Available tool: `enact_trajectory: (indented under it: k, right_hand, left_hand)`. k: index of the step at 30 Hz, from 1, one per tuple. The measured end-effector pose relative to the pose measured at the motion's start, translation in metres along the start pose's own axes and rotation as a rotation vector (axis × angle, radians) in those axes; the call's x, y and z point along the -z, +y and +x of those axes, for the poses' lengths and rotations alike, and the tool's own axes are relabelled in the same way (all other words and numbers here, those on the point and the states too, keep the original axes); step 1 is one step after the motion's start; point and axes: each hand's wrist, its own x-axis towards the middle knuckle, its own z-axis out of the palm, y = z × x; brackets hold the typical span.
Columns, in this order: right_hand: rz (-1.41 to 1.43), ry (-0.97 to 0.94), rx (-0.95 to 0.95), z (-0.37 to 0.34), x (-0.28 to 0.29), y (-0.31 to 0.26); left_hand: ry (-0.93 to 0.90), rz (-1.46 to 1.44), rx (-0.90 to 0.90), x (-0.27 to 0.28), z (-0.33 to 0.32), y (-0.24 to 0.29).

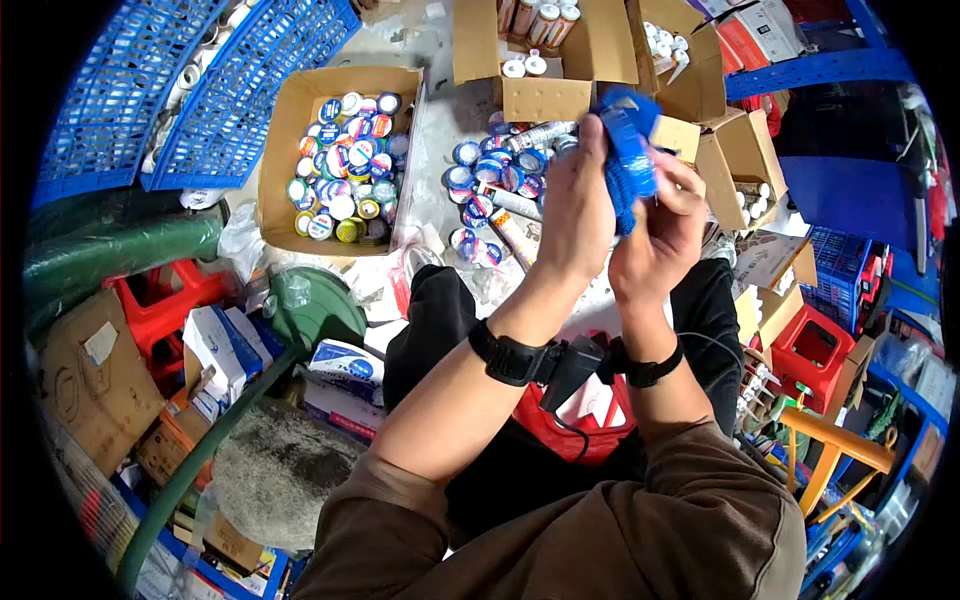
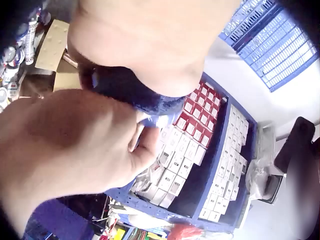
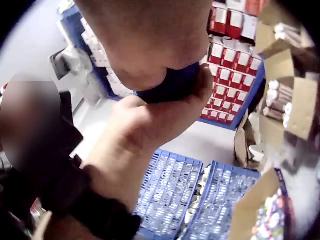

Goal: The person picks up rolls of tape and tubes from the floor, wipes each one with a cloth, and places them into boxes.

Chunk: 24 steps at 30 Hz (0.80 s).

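Note:
A blue bundle (image 1: 628,165) is held up between both hands in front of the chest. Its lower part looks knitted and its upper part is shiny and smooth; its exact kind does not show. The left hand (image 1: 580,205) grips it from the left side, thumb upright. From the right, the right hand (image 1: 660,235) pinches it with thumb and bent fingers. In the left wrist view, the dark blue bundle (image 2: 130,87) lies between the two hands, with a shiny bit near the right hand's (image 2: 80,140) fingertips. The right wrist view shows the left hand's (image 3: 160,117) fingers around the bundle (image 3: 170,85).
Tape rolls fill a cardboard box (image 1: 268,190) at left; more rolls (image 1: 500,175) and printed tubes (image 1: 513,200) lie on the floor beyond the knees. Open boxes (image 1: 545,100) of tubes stand behind. Blue crates (image 1: 235,95), red stools (image 1: 815,350) and a green pole (image 1: 200,455) surround the person.

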Motion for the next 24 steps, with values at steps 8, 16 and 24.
enact_trajectory:
  k: [8, 16, 24]
  right_hand:
    - [-0.271, -0.203, 0.154, 0.023, -0.005, -0.012]
    - [-0.101, -0.317, -0.093, 0.037, 0.001, -0.022]
    - [-0.483, -0.374, 0.001, 0.054, 0.011, -0.018]
  left_hand:
    - [-0.026, -0.24, -0.129, 0.015, 0.011, 0.008]
    - [-0.067, -0.188, 0.022, 0.028, 0.015, 0.035]
    - [0.124, 0.108, -0.266, 0.027, 0.01, 0.026]
